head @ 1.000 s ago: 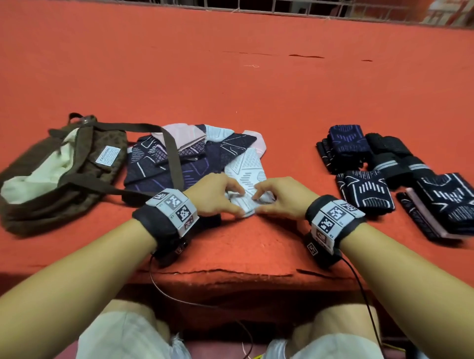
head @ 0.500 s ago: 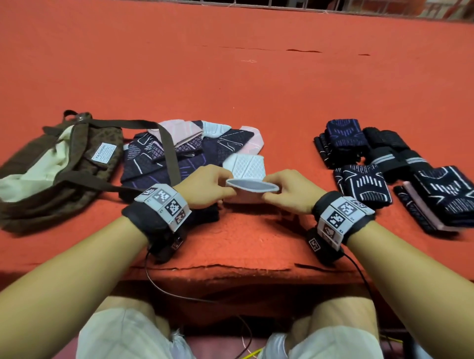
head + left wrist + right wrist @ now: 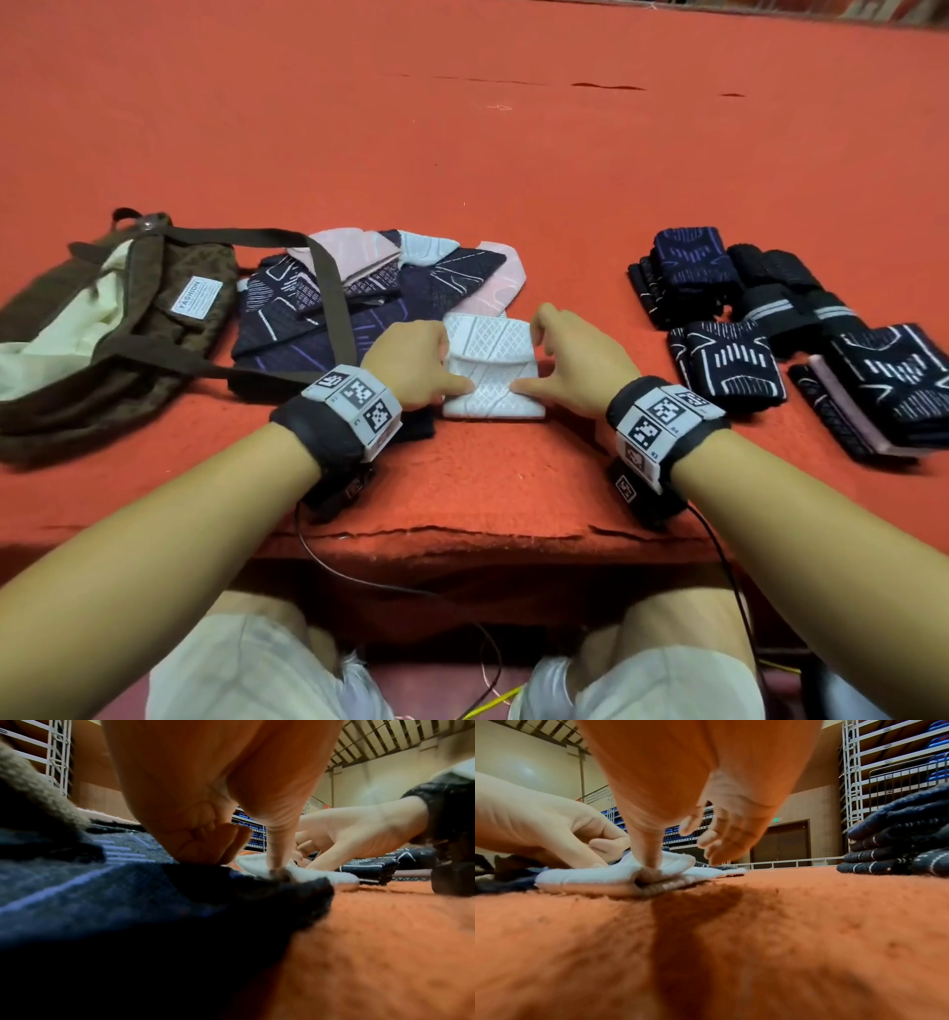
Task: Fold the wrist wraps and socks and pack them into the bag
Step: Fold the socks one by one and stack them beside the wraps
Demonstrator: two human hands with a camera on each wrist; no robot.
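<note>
A white patterned sock [image 3: 493, 370] lies folded on the red cloth, near the front edge. My left hand [image 3: 436, 370] holds its left side, thumb pressed on top and fingers curled at the edge. My right hand [image 3: 544, 349] presses its thumb on the right side, with the other fingers lifted and spread. In the right wrist view that thumb [image 3: 649, 845] dents the white sock [image 3: 577, 877]. To the left lies the open brown bag [image 3: 195, 267] with a cream lining. Behind my hands is a heap of unfolded socks [image 3: 390, 288].
The bag's brown strap [image 3: 328, 288] lies across the unfolded heap. Folded dark socks and wraps [image 3: 729, 370] are grouped on the right, close to my right wrist. The cloth's front edge [image 3: 462, 534] runs just under my wrists. Bare red cloth stretches beyond.
Both hands lifted the white sock's near end, folded it over and laid it flat. The right hand's fingers have let go and spread; both thumbs now press down.
</note>
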